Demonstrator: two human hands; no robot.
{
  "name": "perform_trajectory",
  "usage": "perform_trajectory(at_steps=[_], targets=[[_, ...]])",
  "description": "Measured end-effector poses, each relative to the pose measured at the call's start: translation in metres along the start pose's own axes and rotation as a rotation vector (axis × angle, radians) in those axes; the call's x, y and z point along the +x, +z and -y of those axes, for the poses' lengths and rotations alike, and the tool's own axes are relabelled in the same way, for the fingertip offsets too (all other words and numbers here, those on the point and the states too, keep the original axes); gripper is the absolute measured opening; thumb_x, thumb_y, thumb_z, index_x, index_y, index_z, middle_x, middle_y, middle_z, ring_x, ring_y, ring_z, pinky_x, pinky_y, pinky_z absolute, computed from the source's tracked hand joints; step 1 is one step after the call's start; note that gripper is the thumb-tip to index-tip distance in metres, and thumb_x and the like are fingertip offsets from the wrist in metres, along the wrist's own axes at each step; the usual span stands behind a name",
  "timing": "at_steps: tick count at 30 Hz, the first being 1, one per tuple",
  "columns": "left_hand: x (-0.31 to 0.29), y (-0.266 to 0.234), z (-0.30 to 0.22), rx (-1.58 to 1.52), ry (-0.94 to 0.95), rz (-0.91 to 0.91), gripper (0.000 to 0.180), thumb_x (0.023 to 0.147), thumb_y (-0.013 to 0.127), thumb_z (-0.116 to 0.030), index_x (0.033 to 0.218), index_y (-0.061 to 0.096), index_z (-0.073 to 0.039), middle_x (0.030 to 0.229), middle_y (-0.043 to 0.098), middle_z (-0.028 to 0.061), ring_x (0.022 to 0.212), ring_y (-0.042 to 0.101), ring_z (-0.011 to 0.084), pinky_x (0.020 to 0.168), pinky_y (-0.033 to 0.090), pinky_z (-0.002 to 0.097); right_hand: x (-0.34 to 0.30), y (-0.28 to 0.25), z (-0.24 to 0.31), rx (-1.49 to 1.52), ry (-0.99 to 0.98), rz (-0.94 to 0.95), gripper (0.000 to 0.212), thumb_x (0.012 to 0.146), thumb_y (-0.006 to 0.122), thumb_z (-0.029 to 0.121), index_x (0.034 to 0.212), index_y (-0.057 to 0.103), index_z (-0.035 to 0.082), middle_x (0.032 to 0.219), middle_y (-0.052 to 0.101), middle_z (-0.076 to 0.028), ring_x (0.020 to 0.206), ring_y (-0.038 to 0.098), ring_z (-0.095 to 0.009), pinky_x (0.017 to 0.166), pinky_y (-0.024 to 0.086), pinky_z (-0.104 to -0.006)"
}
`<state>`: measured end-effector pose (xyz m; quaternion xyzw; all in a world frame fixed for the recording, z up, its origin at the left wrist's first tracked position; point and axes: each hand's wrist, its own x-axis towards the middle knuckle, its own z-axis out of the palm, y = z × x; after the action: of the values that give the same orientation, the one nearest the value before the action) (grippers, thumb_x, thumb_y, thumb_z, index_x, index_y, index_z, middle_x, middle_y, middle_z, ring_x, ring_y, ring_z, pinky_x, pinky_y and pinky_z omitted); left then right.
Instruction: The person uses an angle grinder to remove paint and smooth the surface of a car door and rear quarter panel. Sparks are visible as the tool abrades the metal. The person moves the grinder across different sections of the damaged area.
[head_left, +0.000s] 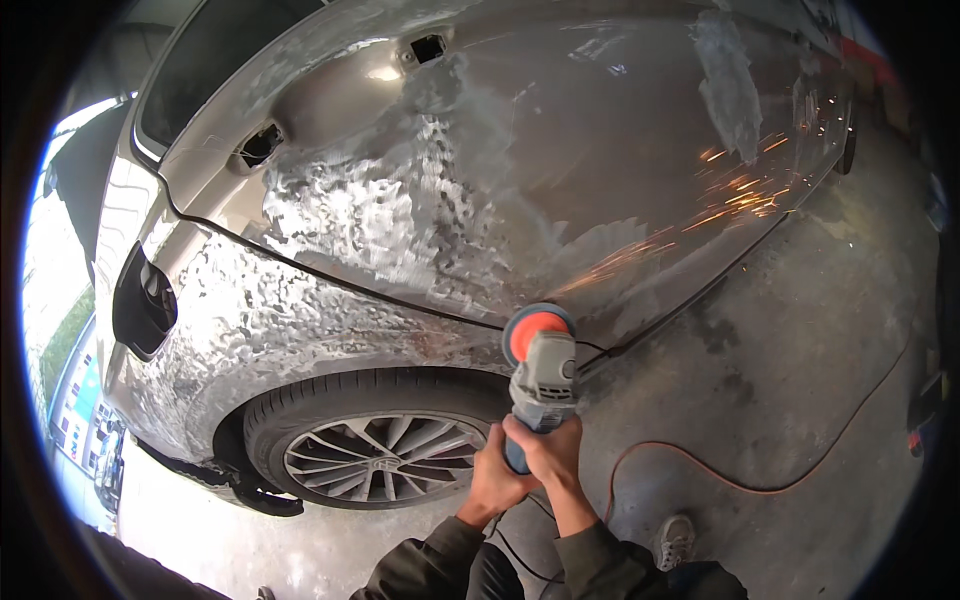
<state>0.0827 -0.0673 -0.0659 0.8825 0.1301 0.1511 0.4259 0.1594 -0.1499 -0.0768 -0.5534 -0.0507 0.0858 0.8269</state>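
Both my hands are wrapped round the body of a grey angle grinder [545, 375]. My left hand [494, 474] closes on its lower end from the left, and my right hand [548, 447] grips just above from the right. An orange-red disc [538, 330] with a dark rim sits at the tool's head, against the lower body of a car by the door gap. Orange sparks [740, 197] stream from it to the upper right along the door [600, 150]. The panel ahead of the wheel, a fender or quarter panel [320, 330], shows bare, patchy ground metal.
Below the panel stands a tyre with a spoked wheel [385, 462]. An orange-brown cable [740, 487] curves over the concrete floor [780, 350] at right. My shoe [676, 541] is near the lower edge. Square handle openings [428, 48] gape in the doors. Daylight enters at left.
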Motion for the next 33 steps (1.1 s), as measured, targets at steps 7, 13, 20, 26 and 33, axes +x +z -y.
perform_trajectory(at_steps=[7,13,20,26,33], targets=[[0.006,-0.007,-0.018,-0.059,-0.004,-0.053,0.083,0.065,0.090,-0.021,0.133,0.047,0.001,0.115,0.067,0.0178,0.105,0.065,0.0232,0.093,0.051,0.0379,0.007,0.009,0.022,-0.037,-0.082,0.076,0.025,0.075,0.083,0.009,0.093,0.072,-0.003,0.088,0.074,-0.007,0.078,0.070,-0.014,0.073,0.055,-0.0321],[0.000,0.003,-0.003,-0.017,-0.011,-0.003,0.083,0.063,0.089,-0.021,0.132,0.047,-0.001,0.108,0.069,0.0232,0.102,0.071,0.0367,0.086,0.054,0.0421,0.001,-0.003,0.010,-0.030,-0.005,0.032,0.032,0.073,0.084,0.014,0.097,0.072,-0.003,0.089,0.075,-0.010,0.079,0.071,-0.017,0.074,0.056,-0.0341],[0.010,-0.019,-0.021,-0.035,0.108,-0.124,0.075,0.062,0.091,-0.022,0.120,0.049,0.000,0.101,0.070,0.0225,0.095,0.072,0.0377,0.082,0.055,0.0435,0.006,0.021,0.044,-0.082,-0.103,0.115,0.043,0.071,0.085,0.021,0.103,0.069,-0.004,0.090,0.075,-0.015,0.081,0.074,-0.022,0.075,0.057,-0.0362],[0.009,-0.002,-0.024,-0.024,0.008,-0.013,0.083,0.063,0.092,-0.020,0.131,0.049,-0.001,0.114,0.067,0.0188,0.106,0.066,0.0253,0.094,0.051,0.0380,0.010,-0.001,0.031,-0.006,-0.052,0.055,0.034,0.073,0.084,0.017,0.097,0.071,-0.004,0.090,0.075,-0.011,0.081,0.073,-0.018,0.074,0.057,-0.0357],[0.017,-0.005,-0.034,-0.050,-0.001,0.003,0.078,0.064,0.090,-0.018,0.127,0.049,0.002,0.111,0.068,0.0182,0.103,0.065,0.0221,0.093,0.051,0.0374,0.019,0.001,0.027,0.037,-0.074,0.062,0.037,0.071,0.086,0.016,0.099,0.071,-0.004,0.088,0.075,-0.012,0.078,0.072,-0.018,0.073,0.056,-0.0348]])
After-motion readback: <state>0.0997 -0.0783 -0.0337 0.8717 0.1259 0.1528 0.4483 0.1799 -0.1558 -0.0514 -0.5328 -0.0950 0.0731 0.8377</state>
